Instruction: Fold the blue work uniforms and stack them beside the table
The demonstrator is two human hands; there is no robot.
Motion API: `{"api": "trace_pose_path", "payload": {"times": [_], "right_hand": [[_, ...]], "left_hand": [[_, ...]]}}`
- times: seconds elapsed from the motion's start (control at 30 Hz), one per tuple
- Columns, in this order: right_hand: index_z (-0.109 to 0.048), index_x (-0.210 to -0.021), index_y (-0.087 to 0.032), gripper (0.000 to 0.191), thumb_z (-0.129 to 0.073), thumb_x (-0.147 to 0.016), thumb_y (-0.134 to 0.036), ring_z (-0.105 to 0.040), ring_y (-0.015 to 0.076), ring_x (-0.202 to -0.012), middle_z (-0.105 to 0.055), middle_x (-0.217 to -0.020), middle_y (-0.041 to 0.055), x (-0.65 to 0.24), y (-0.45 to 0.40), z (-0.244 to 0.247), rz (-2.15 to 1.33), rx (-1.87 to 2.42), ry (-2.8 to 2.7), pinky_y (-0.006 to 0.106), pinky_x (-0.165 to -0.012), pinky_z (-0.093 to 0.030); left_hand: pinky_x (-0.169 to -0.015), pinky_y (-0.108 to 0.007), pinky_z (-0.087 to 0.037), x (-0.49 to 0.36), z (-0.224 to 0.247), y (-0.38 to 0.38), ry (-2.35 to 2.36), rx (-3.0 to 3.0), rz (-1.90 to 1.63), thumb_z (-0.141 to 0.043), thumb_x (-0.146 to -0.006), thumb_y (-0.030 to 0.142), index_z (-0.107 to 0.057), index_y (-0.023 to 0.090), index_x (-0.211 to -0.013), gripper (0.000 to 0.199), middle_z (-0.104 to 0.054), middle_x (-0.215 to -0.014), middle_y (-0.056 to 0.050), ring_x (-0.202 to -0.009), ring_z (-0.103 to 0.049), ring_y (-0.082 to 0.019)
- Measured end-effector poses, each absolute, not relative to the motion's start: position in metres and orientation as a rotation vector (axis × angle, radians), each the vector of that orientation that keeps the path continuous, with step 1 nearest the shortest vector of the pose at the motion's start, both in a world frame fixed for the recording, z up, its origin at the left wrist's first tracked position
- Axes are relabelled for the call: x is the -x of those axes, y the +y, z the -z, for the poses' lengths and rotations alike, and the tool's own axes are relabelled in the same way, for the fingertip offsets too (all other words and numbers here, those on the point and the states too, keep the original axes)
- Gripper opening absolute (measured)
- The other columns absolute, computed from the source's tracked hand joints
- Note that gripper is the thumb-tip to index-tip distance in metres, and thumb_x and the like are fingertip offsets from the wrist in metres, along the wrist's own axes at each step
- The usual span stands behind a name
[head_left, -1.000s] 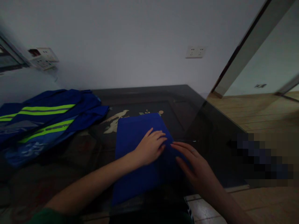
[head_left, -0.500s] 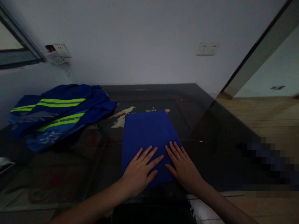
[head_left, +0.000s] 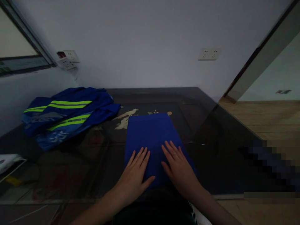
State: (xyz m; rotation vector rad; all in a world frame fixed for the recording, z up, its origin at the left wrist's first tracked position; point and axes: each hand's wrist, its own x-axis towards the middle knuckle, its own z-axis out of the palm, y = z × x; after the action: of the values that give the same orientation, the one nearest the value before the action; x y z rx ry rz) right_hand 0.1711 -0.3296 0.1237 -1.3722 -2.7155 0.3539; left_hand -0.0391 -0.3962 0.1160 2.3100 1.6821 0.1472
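A flat, folded blue cloth (head_left: 150, 131) lies on the dark, glossy table (head_left: 215, 159), its far edge straight. It looks like a folded garment, though its kind does not show. On its near left part rests my left hand (head_left: 134, 172), palm down, fingers stretched forward and the thumb out to the right. My right hand (head_left: 179, 165) lies flat on the near right part, fingers a little spread, a ring on one finger. Neither hand grips anything. The cloth's near edge is partly hidden by my hands and in shadow.
A heap of blue clothing with yellow-green stripes (head_left: 70, 112) lies at the table's back left. A white object with a cable (head_left: 10, 162) is at the left edge. The white wall (head_left: 140, 47) behind carries sockets (head_left: 209, 54). Something pixelated (head_left: 269, 165) is at right.
My left hand has shifted left and its fingers have drawn closer together. The right hand has moved slightly left over the cloth. The view has tilted and shifted a little.
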Motion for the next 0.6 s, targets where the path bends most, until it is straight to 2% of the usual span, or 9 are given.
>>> {"api": "trace_pose_path", "payload": {"times": [0.07,0.13,0.27,0.37,0.47,0.6], "right_hand": [[-0.034,-0.147,-0.021,0.054,-0.040,-0.095,-0.033,-0.023,0.0268,-0.143,-0.029,-0.153,0.0086,-0.151,-0.334,-0.127,-0.490,1.321,-2.779,0.053,-0.112,-0.029],[-0.031,-0.148,-0.028,0.058,-0.046,-0.093,-0.037,-0.022,0.0289,-0.143,-0.025,-0.155,0.0072,-0.146,-0.338,-0.124,-0.563,1.292,-2.820,0.057,-0.111,-0.027],[-0.027,-0.148,-0.038,0.059,-0.048,-0.092,-0.045,-0.020,0.0293,-0.143,-0.019,-0.157,0.0043,-0.174,-0.340,-0.112,-0.541,1.282,-2.815,0.058,-0.111,-0.026],[-0.029,-0.148,-0.035,0.060,-0.047,-0.092,-0.048,-0.024,0.0298,-0.142,-0.027,-0.155,0.0055,-0.198,-0.335,-0.108,-0.499,1.330,-2.808,0.060,-0.111,-0.025],[-0.037,-0.146,-0.026,0.056,-0.045,-0.093,-0.042,-0.026,0.0297,-0.141,-0.034,-0.151,0.0085,-0.199,-0.315,-0.117,-0.477,1.350,-2.788,0.060,-0.111,-0.026],[-0.036,-0.146,-0.013,0.054,-0.038,-0.095,-0.030,-0.025,0.0242,-0.142,-0.032,-0.152,0.0131,-0.158,-0.259,-0.129,-0.510,1.313,-2.701,0.046,-0.115,-0.026]], "left_hand": [[-0.116,-0.049,-0.024,0.025,-0.113,-0.392,1.678,-2.313,-0.158,-0.046,-0.090,0.052,-0.018,0.012,-0.151,0.078,-0.024,-0.155,-0.014,-0.144,-0.019,-0.027],[-0.116,-0.049,-0.024,0.020,-0.109,-0.392,1.664,-2.324,-0.154,-0.046,-0.088,0.056,-0.018,0.011,-0.150,0.082,-0.024,-0.155,-0.016,-0.144,-0.019,-0.027],[-0.115,-0.050,-0.025,0.039,-0.106,-0.405,1.676,-2.304,-0.136,-0.050,-0.082,0.064,-0.014,0.018,-0.152,0.091,-0.018,-0.157,-0.013,-0.144,-0.017,-0.029],[-0.113,-0.048,-0.028,0.054,-0.114,-0.408,1.630,-2.256,-0.094,-0.046,-0.086,0.064,-0.016,0.020,-0.152,0.085,-0.021,-0.156,-0.012,-0.144,-0.020,-0.027],[-0.113,-0.046,-0.029,0.054,-0.125,-0.386,1.658,-2.190,-0.097,-0.036,-0.092,0.059,-0.027,0.021,-0.149,0.069,-0.028,-0.154,-0.011,-0.142,-0.026,-0.024],[-0.116,-0.046,-0.021,0.041,-0.122,-0.319,1.804,-2.152,-0.146,-0.035,-0.096,0.046,-0.036,0.016,-0.145,0.058,-0.029,-0.154,-0.011,-0.144,-0.021,-0.025]]}}
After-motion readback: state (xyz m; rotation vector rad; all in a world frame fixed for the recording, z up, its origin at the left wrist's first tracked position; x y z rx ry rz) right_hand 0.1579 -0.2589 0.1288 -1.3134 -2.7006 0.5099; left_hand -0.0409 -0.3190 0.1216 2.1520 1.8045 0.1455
